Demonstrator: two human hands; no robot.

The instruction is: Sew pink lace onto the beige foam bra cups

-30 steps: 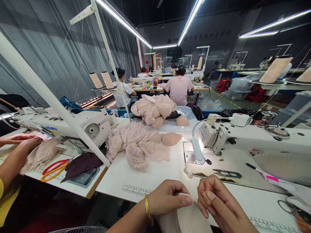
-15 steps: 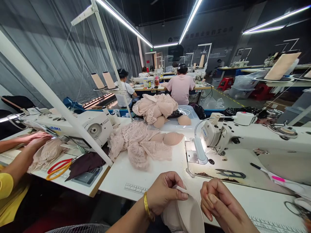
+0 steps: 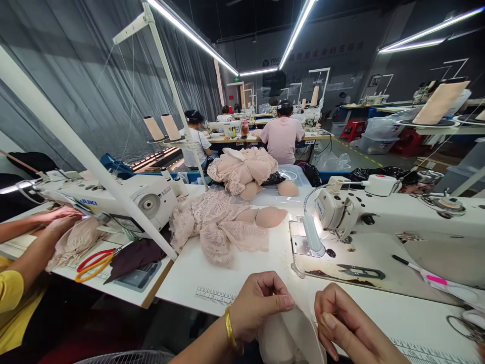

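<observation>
At the table's front edge, my left hand (image 3: 263,308) is closed in a pinch on the upper edge of a beige bra cup (image 3: 278,338), which hangs below the fingers. A gold bracelet (image 3: 229,326) is on that wrist. My right hand (image 3: 343,323) is closed too, thumb against fingers, right beside the cup's right edge. What lies between those fingertips is too small to make out. Beyond my hands, beige lace bras (image 3: 223,227) lie on the white table (image 3: 182,275). A sewing machine (image 3: 337,207) with a lit lamp stands ahead to the right.
Thread snips (image 3: 361,271) and a pen (image 3: 407,264) lie on the machine bed. More beige bras (image 3: 244,169) are heaped on a plastic bin (image 3: 299,177). At left, a co-worker's hands (image 3: 62,217) handle lace at another machine, near red-and-orange scissors (image 3: 96,263).
Both hands have moved slightly down and right with the cup. The folded edge that showed between my left fingers is now mostly covered. The cup's right edge is nearer my right fingers.
</observation>
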